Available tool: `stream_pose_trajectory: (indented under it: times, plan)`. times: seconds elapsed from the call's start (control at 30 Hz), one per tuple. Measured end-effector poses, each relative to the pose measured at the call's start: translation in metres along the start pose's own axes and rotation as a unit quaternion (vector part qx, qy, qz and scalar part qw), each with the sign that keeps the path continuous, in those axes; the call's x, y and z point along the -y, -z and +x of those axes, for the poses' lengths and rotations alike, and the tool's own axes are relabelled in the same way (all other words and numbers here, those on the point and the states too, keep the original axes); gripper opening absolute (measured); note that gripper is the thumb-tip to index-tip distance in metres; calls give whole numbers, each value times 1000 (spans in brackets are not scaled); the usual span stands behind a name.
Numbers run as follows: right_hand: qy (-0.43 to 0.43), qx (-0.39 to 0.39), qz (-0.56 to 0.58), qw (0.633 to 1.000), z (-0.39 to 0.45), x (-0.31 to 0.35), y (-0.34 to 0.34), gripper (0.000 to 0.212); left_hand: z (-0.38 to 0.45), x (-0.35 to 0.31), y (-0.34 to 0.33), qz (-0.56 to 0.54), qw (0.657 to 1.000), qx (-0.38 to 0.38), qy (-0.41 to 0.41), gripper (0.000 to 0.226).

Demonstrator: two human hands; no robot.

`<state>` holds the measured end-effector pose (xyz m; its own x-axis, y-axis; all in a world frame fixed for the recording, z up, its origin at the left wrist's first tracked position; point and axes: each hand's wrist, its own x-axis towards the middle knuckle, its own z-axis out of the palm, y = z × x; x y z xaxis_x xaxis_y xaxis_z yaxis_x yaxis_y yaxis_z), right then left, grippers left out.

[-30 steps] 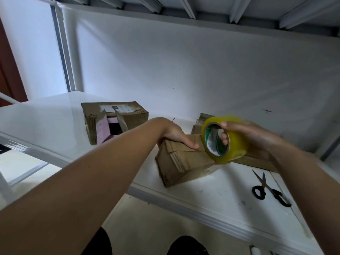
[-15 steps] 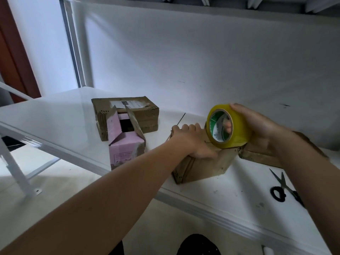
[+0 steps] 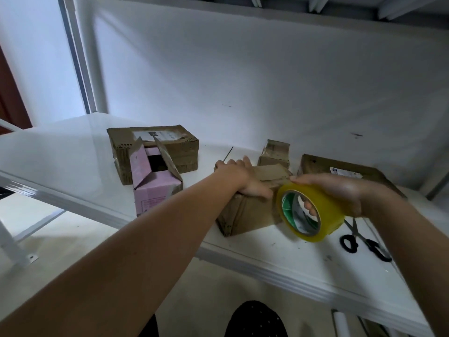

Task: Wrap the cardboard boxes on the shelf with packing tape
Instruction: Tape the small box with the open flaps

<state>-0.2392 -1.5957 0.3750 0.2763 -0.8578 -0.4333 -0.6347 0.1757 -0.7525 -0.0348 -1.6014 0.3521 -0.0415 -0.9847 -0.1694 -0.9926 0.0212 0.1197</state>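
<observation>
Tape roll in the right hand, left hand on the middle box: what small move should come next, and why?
Probably bring the tape roll onto the top of the box beside the left hand. The right hand grips the roll in front of the box's right end, the left hand presses the flaps down, and no tape across the box is visible yet.

1. A plain white wall (image 3: 243, 76) fills the view behind and above the grip, dim and marked by a few small dark scuffs.
2. White metal ribs of an upper shelf (image 3: 315, 3) run overhead.
3. A white upright metal post (image 3: 80, 69) stands far left of the grip.
4. A dark reddish-brown door edge (image 3: 9, 100) shows at the far left.
5. Below the grip lies a pale cream floor (image 3: 60, 239), brightly lit at left.
6. A white metal bracket foot (image 3: 26, 260) rests on that floor.
</observation>
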Motion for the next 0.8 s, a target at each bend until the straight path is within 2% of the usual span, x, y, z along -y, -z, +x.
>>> stream_pose_trajectory:
  times: [0.07, 0.2, 0.27, 0.4, 0.47, 0.53, 0.6, 0.67, 0.73, 0.8]
  plan:
    - [-2, -18, 30, 999, -1, -12, -12, 76, -2, 1, -1, -12, 1000, -6, -12, 109]
    - [20, -54, 65, 996, -3, -33, -39, 67, -7, 7, -2, -23, 998, -26, -61, 97]
    - [34, -63, 72, 995, -5, -40, -44, 64, -12, 12, 0, -8, 996, -18, -86, 101]
    - [43, -51, 74, 995, -9, -41, -43, 61, -25, 20, 1, 63, 998, 9, -19, 122]
    - [51, -46, 69, 995, -11, -37, -38, 57, -30, 22, 3, 63, 998, 3, -16, 112]
    - [83, -44, 71, 993, -13, -32, -27, 54, -30, 28, 12, 14, 999, 17, -34, 97]
    - [130, -42, 118, 984, -15, -25, -15, 45, -26, 40, 22, -101, 992, 69, -36, 85]
    - [165, -46, 185, 968, -13, -16, -5, 41, -20, 52, 24, -229, 965, 123, -28, 61]
    - [177, -50, 227, 956, -8, -7, 0, 47, -19, 53, 16, -308, 936, 172, -16, 39]
    - [183, -58, 218, 957, -1, 0, -3, 50, -18, 50, 7, -330, 925, 190, -7, 37]
